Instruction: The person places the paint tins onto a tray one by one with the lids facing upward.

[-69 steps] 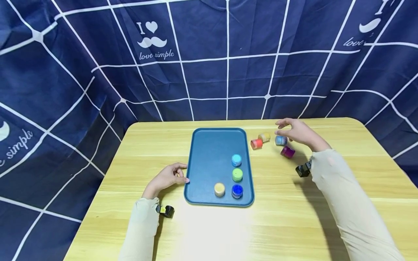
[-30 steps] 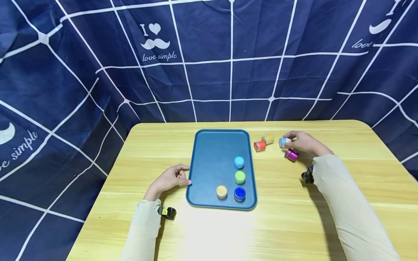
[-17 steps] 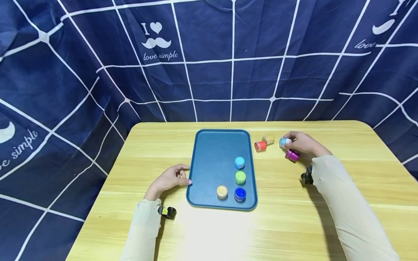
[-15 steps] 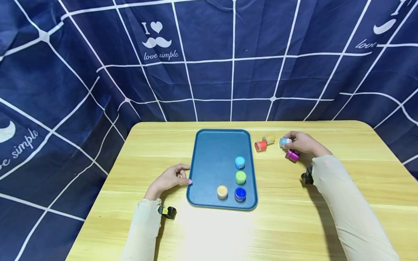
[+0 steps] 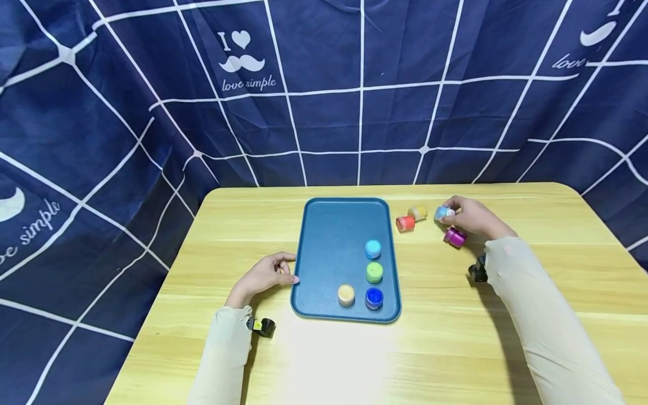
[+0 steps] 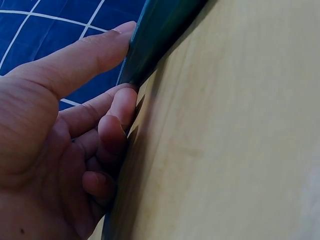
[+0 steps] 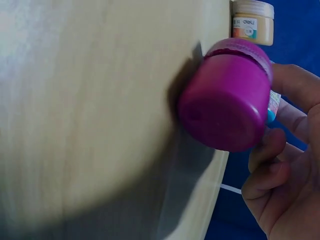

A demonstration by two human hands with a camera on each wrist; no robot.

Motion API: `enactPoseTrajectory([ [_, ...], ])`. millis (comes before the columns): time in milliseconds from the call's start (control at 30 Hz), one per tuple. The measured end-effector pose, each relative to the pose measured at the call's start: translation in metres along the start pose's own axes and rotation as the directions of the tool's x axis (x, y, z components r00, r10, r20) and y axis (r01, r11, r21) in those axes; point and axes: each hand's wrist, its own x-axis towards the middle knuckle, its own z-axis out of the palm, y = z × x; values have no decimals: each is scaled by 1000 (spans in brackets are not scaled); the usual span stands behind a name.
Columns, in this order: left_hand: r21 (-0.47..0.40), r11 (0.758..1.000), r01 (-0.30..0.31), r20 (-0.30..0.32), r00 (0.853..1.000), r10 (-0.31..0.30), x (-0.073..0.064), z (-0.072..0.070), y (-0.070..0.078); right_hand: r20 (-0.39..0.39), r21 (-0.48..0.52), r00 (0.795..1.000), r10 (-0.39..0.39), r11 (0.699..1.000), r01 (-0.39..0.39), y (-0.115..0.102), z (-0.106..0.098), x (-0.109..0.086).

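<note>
My left hand (image 5: pixel 264 276) pinches the left rim of a dark blue tray (image 5: pixel 329 225); in the left wrist view its thumb (image 6: pixel 95 55) lies on the tray's edge (image 6: pixel 160 30). On the tray stand a cyan paint jar (image 5: pixel 373 248), a green one (image 5: pixel 374 272), a dark blue one (image 5: pixel 374 298) and a pale yellow one (image 5: pixel 346 295). Right of the tray, my right hand (image 5: pixel 473 216) holds a light blue paint jar (image 5: pixel 443 213) between thumb and fingers. A purple jar (image 5: pixel 455 237) lies just below that hand, hiding most of the held jar in the right wrist view.
A red jar (image 5: pixel 405 223) and a yellow jar (image 5: pixel 418 212) lie on their sides near the tray's upper right edge. The wooden table (image 5: pixel 481 337) ends at a dark blue grid-patterned curtain (image 5: pixel 324 112).
My right hand has come down onto the light blue jar, taken hold of it and now tilts it slightly. My left hand stays at the tray rim; the view shifted a little.
</note>
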Motion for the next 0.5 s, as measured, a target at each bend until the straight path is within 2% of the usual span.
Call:
enactPoseTrajectory([
  [267,-16,1000,18,11,1000,-18,0,-1,0,-62,-44,996,-66,997,63,0,-7,-2],
  [500,-29,1000,-1,16,1000,1,0,-1,1,-99,-59,994,-52,997,46,4,-9,-3],
])
